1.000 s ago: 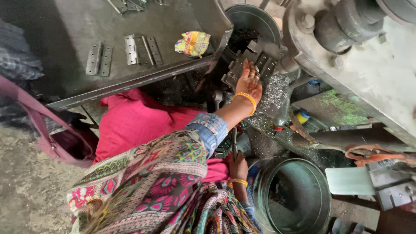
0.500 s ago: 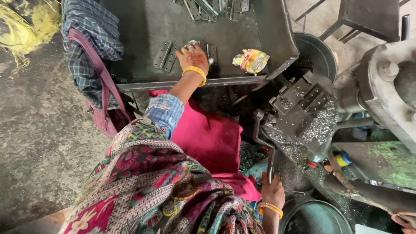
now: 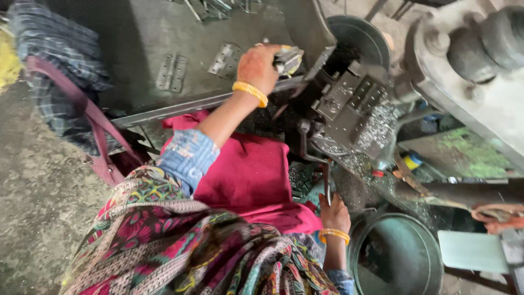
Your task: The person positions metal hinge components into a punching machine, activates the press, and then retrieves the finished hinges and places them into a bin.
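Head view, left hand: the left hand sits at about 12 o'clock in the frame, above the dark metal desk. Its grip is closed around a small metal hinge, held just past the desk's right edge and near the press.
Head view, right hand: the right hand is low at about 5 o'clock. Its fingers are wrapped round the lower end of the bent lever, which rises toward the machine.
Head view, the work: the held hinge is at roughly 1 o'clock from the wrist with the yellow bangle, close to the press block but apart from it.
Head view, spare parts: two flat hinges and lie on the desk at 10 to 11 o'clock of the left hand; more metal pieces are heaped at the top edge, too blurred to sort.
Head view, around: bright metal swarf covers the block's right side; a round green tub stands at 3 o'clock of the right hand; a dark round pan sits behind the block.
Doing it well: by my judgement, the hinge should be seated flat and square in the block, fingers drawn clear of the tooling, before the lever hand applies any pull; one steady stroke is safer than a jerk, with the loose sleeve kept off the swarf.
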